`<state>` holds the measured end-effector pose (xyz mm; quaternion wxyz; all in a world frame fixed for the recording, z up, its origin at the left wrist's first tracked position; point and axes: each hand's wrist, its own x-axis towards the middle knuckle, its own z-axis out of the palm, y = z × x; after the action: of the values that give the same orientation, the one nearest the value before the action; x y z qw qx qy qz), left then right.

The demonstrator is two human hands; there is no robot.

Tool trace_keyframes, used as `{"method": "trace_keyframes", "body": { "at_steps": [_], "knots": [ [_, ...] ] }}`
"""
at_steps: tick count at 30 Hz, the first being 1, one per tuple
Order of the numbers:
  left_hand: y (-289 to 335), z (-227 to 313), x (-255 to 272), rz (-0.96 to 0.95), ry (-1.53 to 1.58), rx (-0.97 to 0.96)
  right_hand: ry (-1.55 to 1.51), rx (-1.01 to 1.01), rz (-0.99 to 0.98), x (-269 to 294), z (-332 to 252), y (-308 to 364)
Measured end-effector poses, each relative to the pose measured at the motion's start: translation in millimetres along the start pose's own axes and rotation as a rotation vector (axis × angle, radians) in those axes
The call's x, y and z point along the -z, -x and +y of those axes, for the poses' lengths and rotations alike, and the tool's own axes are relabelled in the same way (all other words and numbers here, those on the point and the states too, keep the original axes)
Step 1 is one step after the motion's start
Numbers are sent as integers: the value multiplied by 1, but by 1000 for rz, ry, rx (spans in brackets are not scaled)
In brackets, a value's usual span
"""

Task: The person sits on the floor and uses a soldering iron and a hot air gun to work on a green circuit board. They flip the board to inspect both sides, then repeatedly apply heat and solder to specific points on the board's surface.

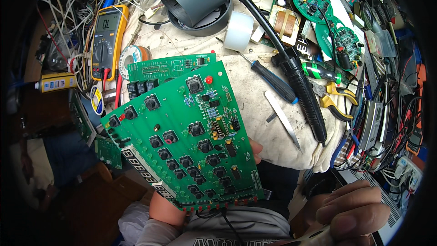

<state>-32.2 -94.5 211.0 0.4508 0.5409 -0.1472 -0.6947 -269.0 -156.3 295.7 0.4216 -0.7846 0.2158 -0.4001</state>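
Left hand [256,149] holds circuit board [184,141], long axis apparently slanting down rightward

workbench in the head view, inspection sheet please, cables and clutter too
Surface: cream cloth with dark specks.
Job's things: green rectangular circuit board with black push buttons; second green circuit board behind it.
Clutter: yellow rectangular multimeter, black-and-blue screwdriver, yellow-handled metal pliers.
Hands: left hand, mostly hidden behind the first board, grips it; right hand curled, its hold unclear.
Cables: tangled white cables, upper left.
Surroundings: white slotted casing, lower right.
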Motion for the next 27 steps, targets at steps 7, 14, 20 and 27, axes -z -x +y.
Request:
{"method": "trace_keyframes", "body": {
  "at_steps": [7,14,20,27],
  "knots": [
    [5,-3,-1,20,331,67,-54,-40,140,-11,-2,-7],
    [0,-12,13,-37,144,-8,47,-11,-11,-2,-2,-10],
    [0,4,-6,-38,-82,22,25,-119,143,-16,-6,-2],
    [0,5,-6,-27,-125,11,35,-9,38,-4,1,-5]
  ]
}}
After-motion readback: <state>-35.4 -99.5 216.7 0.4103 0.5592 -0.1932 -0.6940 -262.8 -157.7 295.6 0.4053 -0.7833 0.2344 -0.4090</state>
